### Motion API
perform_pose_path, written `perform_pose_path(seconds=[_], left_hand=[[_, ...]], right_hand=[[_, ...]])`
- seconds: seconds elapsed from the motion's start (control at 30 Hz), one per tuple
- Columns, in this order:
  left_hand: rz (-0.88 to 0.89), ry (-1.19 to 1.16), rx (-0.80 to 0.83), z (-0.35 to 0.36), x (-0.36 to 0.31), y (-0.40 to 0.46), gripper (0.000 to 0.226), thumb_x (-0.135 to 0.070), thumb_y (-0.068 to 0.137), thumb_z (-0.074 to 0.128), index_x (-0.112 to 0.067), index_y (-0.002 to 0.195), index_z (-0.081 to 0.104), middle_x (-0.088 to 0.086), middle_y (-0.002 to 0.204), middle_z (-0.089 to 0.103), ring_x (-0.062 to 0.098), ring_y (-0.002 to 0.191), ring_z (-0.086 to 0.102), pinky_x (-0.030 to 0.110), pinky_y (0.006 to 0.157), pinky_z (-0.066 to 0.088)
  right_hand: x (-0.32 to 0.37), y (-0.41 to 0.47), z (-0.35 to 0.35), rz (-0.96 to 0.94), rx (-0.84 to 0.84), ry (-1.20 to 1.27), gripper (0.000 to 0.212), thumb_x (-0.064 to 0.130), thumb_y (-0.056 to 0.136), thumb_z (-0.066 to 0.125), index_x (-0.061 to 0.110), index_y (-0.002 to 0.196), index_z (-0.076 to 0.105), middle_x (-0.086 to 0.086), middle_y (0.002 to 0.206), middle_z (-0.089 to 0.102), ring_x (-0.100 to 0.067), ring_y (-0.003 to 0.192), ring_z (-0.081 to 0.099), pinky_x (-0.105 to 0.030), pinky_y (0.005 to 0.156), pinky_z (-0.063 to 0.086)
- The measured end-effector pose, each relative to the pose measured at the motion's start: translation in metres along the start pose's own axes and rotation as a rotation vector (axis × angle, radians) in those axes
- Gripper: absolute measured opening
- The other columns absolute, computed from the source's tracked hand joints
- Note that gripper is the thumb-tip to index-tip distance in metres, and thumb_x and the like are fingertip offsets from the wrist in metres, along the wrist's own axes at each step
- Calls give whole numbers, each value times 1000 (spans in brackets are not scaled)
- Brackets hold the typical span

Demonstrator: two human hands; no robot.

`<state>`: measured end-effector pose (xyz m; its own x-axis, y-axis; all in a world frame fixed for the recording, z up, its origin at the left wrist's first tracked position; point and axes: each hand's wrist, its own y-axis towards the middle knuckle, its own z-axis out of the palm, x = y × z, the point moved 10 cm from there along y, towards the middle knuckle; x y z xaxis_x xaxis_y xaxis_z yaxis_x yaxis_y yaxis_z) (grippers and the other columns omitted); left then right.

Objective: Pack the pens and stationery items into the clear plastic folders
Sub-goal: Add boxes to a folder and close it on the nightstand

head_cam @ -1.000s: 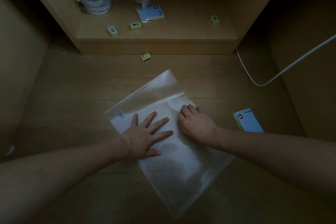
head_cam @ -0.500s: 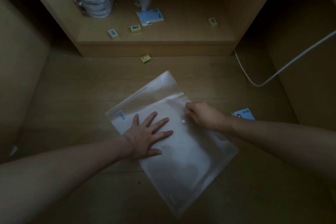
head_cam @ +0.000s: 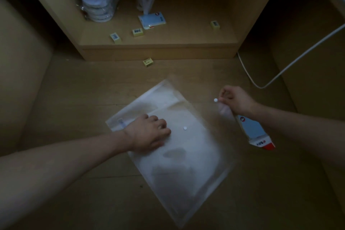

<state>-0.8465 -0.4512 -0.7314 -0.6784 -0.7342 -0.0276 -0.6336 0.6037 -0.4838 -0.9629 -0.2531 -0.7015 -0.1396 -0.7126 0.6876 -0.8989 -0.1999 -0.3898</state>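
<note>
Lying flat on the floor in front of the shelf, the clear folder (head_cam: 179, 147) runs its long axis diagonally, far-left to near-right. Left hand (head_cam: 149, 132) rests on its left part with fingers curled, pinning it. Right hand (head_cam: 234, 100) pinches the lifted flap (head_cam: 222, 107) by its snap button, up and to the right: mouth judged open toward the right hand. Nearest item, a blue packet (head_cam: 255, 132), lies just beside the folder's right edge, under the right wrist; the right hand is nearer.
</note>
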Motion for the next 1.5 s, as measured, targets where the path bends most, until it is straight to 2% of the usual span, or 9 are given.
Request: perform_pose_path(seconds=[0.2,0.4,0.6,0.77,0.93,1.03,1.13,1.27,1.5], left_hand=[[-45,-98,-93,-57,-2,41,50,-28,102,35,-23,149,20,3,153,26,21,138,28,35,110,25],[125,1,43,-47,-53,78,70,-37,98,44,-22,152,2,-2,159,9,20,145,9,40,116,8],[141,13,34,-50,-56,87,60,-42,95,47,-17,146,26,10,140,36,28,128,35,37,108,23],[138,-48,-3,-68,-48,79,37,-44,97,42,-17,120,56,7,121,46,25,108,51,33,97,31],[-10,-169,-105,-90,-10,48,33,-49,94,45,-23,111,55,0,135,37,19,132,31,47,114,13],[-67,-204,-151,-94,16,31,25,-41,96,45,-23,113,48,0,134,34,21,126,37,48,107,28],[-33,-125,-227,-102,21,20,14,-27,99,42,-23,111,49,2,124,38,23,112,45,37,89,41],[2,-3,-292,-112,17,8,14,-24,99,43,-20,109,52,7,119,42,28,111,42,30,77,29],[61,20,-425,-141,16,-27,14,-26,92,45,-19,97,57,8,102,43,25,93,44,27,60,27]], right_hand=[[-21,9,9,162,139,67,19,-14,91,44,1,90,55,-20,82,62,-17,46,62,-20,35,45],[-28,7,14,236,170,168,20,-12,91,46,5,88,54,-19,81,62,-25,59,60,-24,45,52],[-31,9,14,233,147,267,22,-15,93,40,2,93,54,-16,77,59,-25,62,57,-23,45,52],[-40,10,8,258,87,308,26,-15,94,38,1,106,55,-16,79,59,-24,61,58,-23,44,53],[-49,5,-7,302,4,357,24,-13,91,46,1,108,56,-15,79,61,-23,61,60,-21,44,53],[-49,-1,-5,325,-7,464,25,-10,89,53,2,110,55,-20,86,63,-19,54,64,-23,43,54],[-38,-13,19,376,178,500,23,-2,92,54,3,115,54,-20,95,62,-23,65,64,-27,48,56],[-15,-31,50,363,432,412,18,7,93,57,8,111,55,-13,89,65,-20,59,68,-27,48,56],[3,-37,33,264,335,423,27,-8,90,52,-2,117,57,-18,85,63,-20,60,61,-19,46,53]])
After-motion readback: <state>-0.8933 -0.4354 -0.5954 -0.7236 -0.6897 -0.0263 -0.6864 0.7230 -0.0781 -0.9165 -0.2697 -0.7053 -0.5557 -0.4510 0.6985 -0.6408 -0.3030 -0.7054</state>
